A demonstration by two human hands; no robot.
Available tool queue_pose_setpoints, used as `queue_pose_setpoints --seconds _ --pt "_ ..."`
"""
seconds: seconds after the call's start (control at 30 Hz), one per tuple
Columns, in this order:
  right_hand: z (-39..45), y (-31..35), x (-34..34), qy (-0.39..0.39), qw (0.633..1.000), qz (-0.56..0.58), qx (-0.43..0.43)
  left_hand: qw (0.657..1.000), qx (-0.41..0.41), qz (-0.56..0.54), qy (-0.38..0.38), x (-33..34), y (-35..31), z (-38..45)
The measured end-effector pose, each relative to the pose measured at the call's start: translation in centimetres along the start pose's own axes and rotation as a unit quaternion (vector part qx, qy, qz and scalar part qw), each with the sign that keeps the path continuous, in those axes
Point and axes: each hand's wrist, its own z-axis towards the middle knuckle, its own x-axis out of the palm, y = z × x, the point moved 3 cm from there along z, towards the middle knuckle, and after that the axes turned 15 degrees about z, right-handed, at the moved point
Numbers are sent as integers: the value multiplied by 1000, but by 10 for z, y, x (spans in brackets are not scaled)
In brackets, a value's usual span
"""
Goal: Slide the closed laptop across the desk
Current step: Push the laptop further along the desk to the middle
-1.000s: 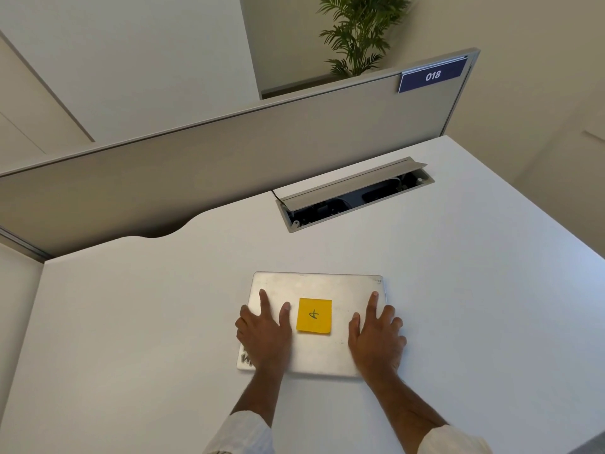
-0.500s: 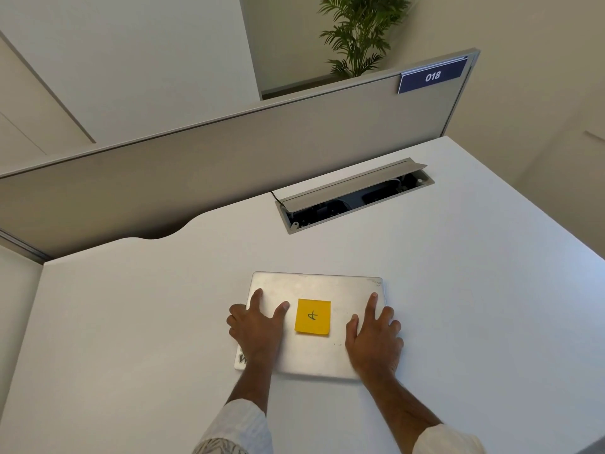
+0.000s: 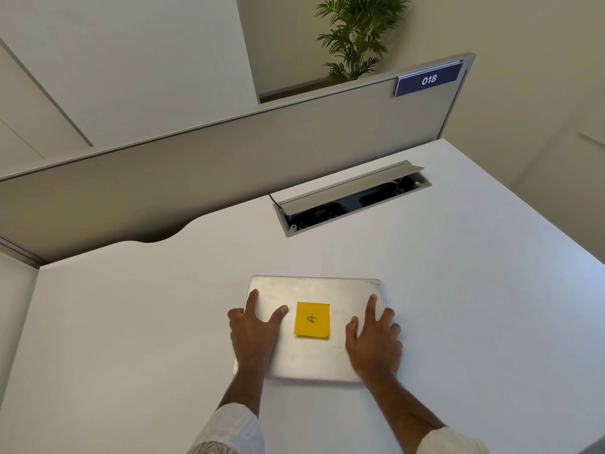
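A closed silver laptop (image 3: 314,290) lies flat on the white desk (image 3: 131,322), near the front middle. A yellow sticky note (image 3: 312,320) with a handwritten mark is stuck to the centre of its lid. My left hand (image 3: 253,335) rests on the lid's left side, thumb beside the note and outer fingers over the left edge. My right hand (image 3: 375,342) lies on the right side, with its outer fingers over the right edge. Both hands bear on the laptop from the near side, and they hide its two near corners.
An open cable hatch (image 3: 353,198) with a raised flap is set into the desk beyond the laptop. A grey partition (image 3: 196,172) with a blue "018" sign (image 3: 428,80) runs along the desk's far edge. A potted plant (image 3: 357,34) stands behind it. The desk's right edge drops off.
My left hand has shifted left, from flat on the lid to over the laptop's left edge. My right hand moved slightly outward. The laptop has barely moved.
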Motion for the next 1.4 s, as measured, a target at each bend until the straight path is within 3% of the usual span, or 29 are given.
queue_pose_setpoints --seconds 0.67,1.4 --pt "1 -5 -3 -1 998 44 -38 999 -2 17 28 -11 7 -17" --pt "27 33 -13 39 981 16 -192 993 -102 -20 -53 -28 32 -57"
